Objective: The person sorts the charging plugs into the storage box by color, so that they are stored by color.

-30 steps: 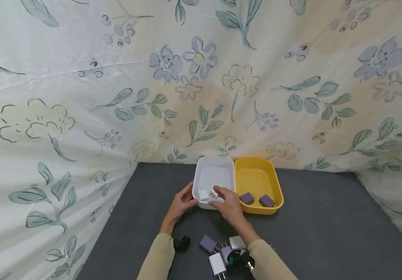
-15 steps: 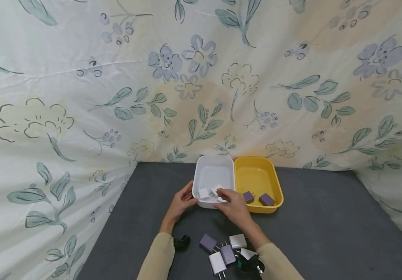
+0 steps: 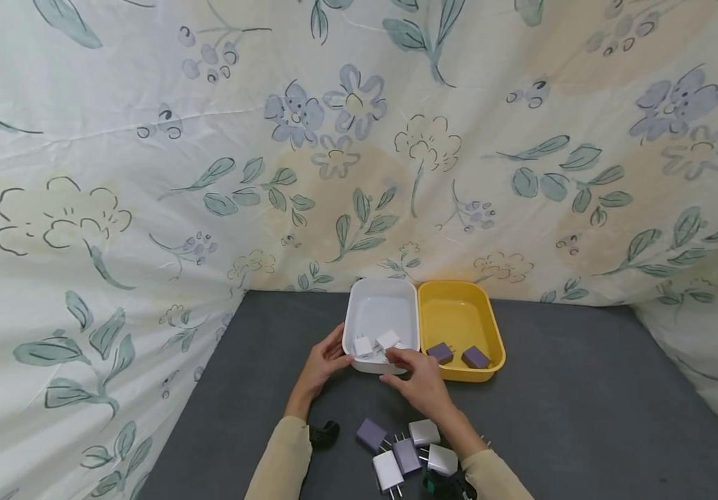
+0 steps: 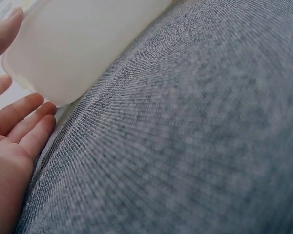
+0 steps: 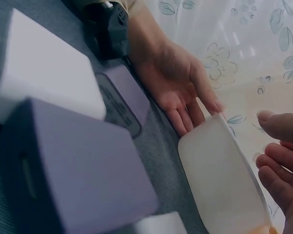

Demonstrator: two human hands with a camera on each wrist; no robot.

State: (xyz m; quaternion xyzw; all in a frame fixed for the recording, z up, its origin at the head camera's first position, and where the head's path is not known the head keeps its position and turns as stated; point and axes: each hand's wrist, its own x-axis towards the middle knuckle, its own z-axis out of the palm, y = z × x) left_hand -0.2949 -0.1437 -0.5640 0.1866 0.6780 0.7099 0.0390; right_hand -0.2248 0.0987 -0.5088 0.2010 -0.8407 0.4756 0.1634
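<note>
In the head view, my left hand (image 3: 324, 361) rests on the left front corner of the white tray (image 3: 384, 305). Its thumb lies at the rim, and the fingers touch the outer wall (image 4: 83, 53), seen up close in the left wrist view. My right hand (image 3: 418, 378) hovers at the tray's front right corner, fingers loosely bent. No object shows between its thumb and fingers in the right wrist view. Several white plug chargers (image 3: 388, 339) lie in the front of this tray, some partly behind the right fingers. Two purple chargers (image 3: 476, 357) lie in the yellow tray (image 3: 459, 312).
Several loose chargers lie on the dark tabletop (image 3: 584, 403) near me, among them a purple charger (image 3: 371, 435) and a white charger (image 3: 388, 471). The trays stand side by side before a floral cloth (image 3: 359, 173). Wrist-worn cameras hang below both forearms.
My right hand has drawn back toward me and rightward from the white tray. A white charger beneath its fingers is now uncovered there. The left hand stays in place.
</note>
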